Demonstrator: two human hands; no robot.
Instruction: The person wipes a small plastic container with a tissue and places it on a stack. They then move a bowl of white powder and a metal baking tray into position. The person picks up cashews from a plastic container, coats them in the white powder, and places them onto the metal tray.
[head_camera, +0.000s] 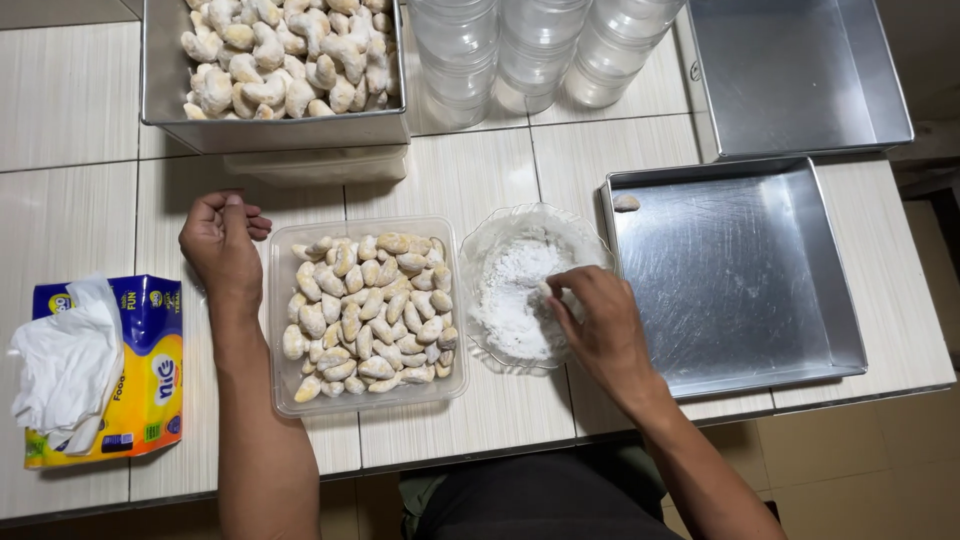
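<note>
Cookies (372, 312), crescent-shaped, fill the clear plastic tub at the tabletop's centre; one coated piece (626, 203) lies in the metal tray (790, 340) at 3 o'clock, so nearly all remain. Right hand (598, 322) pinches a piece in the sugar bowl (500, 228); left hand (222, 243) rests curled, empty, at 9 o'clock.

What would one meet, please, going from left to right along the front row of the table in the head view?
Tissue pack → left hand → clear plastic tub of pale crescent cookies → glass bowl of white powder, with the right hand in it → square metal tray holding one cookie.
</note>
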